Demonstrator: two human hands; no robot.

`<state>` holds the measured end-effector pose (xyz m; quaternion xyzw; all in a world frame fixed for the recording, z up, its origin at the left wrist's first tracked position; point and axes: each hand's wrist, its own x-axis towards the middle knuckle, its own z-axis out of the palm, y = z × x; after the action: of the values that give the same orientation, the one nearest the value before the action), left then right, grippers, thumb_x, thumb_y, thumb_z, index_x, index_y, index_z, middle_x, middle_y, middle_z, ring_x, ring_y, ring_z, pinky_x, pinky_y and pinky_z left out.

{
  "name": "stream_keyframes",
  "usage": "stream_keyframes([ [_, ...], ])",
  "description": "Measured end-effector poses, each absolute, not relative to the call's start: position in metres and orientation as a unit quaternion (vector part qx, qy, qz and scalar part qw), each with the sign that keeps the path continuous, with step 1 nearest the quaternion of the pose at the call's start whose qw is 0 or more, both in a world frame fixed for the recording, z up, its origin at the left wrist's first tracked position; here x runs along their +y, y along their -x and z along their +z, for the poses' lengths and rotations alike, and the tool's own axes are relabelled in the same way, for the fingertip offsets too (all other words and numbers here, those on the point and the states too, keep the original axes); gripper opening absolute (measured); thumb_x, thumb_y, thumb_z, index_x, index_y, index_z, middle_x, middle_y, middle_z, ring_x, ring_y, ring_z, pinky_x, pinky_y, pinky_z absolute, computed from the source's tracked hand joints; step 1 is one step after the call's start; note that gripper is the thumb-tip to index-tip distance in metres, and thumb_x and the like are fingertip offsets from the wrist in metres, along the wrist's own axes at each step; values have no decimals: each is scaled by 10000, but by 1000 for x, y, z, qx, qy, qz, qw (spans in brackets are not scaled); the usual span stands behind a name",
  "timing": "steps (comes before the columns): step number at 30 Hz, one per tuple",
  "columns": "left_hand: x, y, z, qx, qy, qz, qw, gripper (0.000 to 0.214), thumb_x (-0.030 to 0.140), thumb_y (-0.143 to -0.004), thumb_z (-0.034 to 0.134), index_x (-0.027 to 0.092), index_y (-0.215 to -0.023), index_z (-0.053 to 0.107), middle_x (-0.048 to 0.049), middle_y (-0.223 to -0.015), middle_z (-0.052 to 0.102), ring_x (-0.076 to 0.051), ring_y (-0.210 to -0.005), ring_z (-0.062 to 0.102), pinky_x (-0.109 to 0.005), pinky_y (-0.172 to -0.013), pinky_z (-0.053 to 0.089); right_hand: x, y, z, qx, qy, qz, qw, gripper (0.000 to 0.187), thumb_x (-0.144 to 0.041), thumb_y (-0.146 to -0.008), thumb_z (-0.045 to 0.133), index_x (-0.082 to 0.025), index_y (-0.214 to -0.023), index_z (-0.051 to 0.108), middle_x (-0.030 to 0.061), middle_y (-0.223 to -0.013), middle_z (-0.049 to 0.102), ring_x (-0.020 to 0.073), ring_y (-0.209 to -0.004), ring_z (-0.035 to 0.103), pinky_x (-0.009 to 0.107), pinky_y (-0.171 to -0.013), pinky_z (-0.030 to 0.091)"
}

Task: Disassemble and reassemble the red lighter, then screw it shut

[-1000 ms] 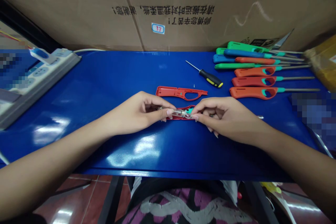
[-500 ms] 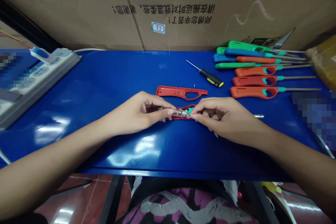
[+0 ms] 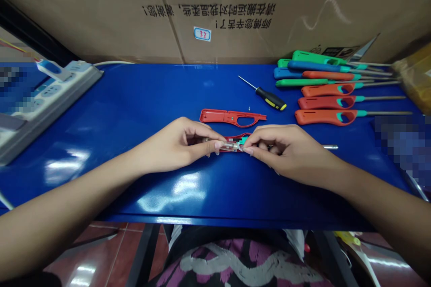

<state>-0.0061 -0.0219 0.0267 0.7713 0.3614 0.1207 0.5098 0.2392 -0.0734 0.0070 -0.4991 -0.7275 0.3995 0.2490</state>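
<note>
My left hand [image 3: 188,145] pinches a small clear lighter fuel tank [image 3: 229,145] between thumb and fingertips. Against the tank's right end, my right hand [image 3: 283,148] has thumb and forefinger pressed together on a tiny part I cannot make out. Behind the fingertips shows a green trigger piece [image 3: 243,139]. Under both hands lies a red lighter shell half [image 3: 237,137], mostly hidden; a metal tube tip [image 3: 332,147] sticks out beyond my right hand. The other red shell half [image 3: 232,118] rests just behind, its inside facing up.
A black and yellow screwdriver [image 3: 269,97] lies behind my right hand, near a tiny screw [image 3: 249,108]. Several assembled lighters [image 3: 326,117] are stacked at the right. A power strip [image 3: 57,94] stands at the left, and a cardboard sheet [image 3: 114,18] closes off the back.
Both hands stay almost in place. My right fingertips have shifted very slightly left at the tank's end, and the whole view has moved a little.
</note>
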Motion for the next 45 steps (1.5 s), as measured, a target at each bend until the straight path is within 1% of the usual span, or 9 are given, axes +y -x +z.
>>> stream_keyframes([
  [4,-22,6,27,358,-775,121,507,260,291,-924,628,131,-1034,801,-74,-885,773,-138,-727,637,-228,-654,495,-74,-239,5,-742,488,387,249,128,-247,-914,637,-193,-872,745,-23,-680,589,67,-551,469,223,-500,356],
  [10,-21,7,26,352,-777,121,507,257,295,-929,624,130,-1016,801,-82,-912,777,-151,-760,658,-235,-671,505,-74,-240,6,-753,478,376,254,123,-205,-910,629,-181,-884,747,-22,-692,595,63,-546,458,225,-508,360],
  [17,-22,7,26,343,-789,107,499,257,300,-934,628,134,-1036,797,-81,-928,774,-157,-777,668,-238,-674,507,-75,-239,7,-764,462,368,259,135,-239,-928,631,-190,-900,753,-4,-756,639,66,-564,479,229,-517,366],
  [25,-21,7,25,333,-794,104,497,261,301,-945,617,133,-1043,791,-81,-948,776,-160,-800,675,-239,-694,509,-75,-238,5,-777,457,346,259,141,-220,-934,618,-192,-896,751,-14,-711,618,69,-560,474,229,-526,367],
  [31,-21,7,23,329,-801,103,490,250,293,-947,622,140,-1051,790,-82,-974,779,-161,-813,684,-238,-700,510,-76,-239,6,-796,444,322,256,139,-195,-937,612,-191,-907,747,-10,-731,643,75,-596,509,225,-562,392],
  [36,-23,6,23,334,-798,108,491,241,305,-944,628,151,-1024,795,-79,-989,783,-176,-855,699,-246,-730,529,-76,-238,5,-798,452,307,253,141,-198,-928,609,-189,-882,743,-13,-698,621,76,-569,477,230,-551,384],
  [41,-23,6,24,353,-783,124,497,244,295,-927,638,142,-1029,799,-72,-920,783,-144,-744,663,-224,-652,508,-76,-240,6,-784,458,311,281,114,-186,-907,630,-190,-906,745,-10,-728,629,68,-539,469,233,-512,374],
  [45,-22,6,24,360,-772,128,508,243,285,-924,636,133,-1020,800,-70,-877,780,-138,-727,646,-225,-657,506,-75,-243,8,-789,447,304,291,133,-176,-925,619,-190,-938,750,11,-817,665,71,-571,484,240,-530,381],
])
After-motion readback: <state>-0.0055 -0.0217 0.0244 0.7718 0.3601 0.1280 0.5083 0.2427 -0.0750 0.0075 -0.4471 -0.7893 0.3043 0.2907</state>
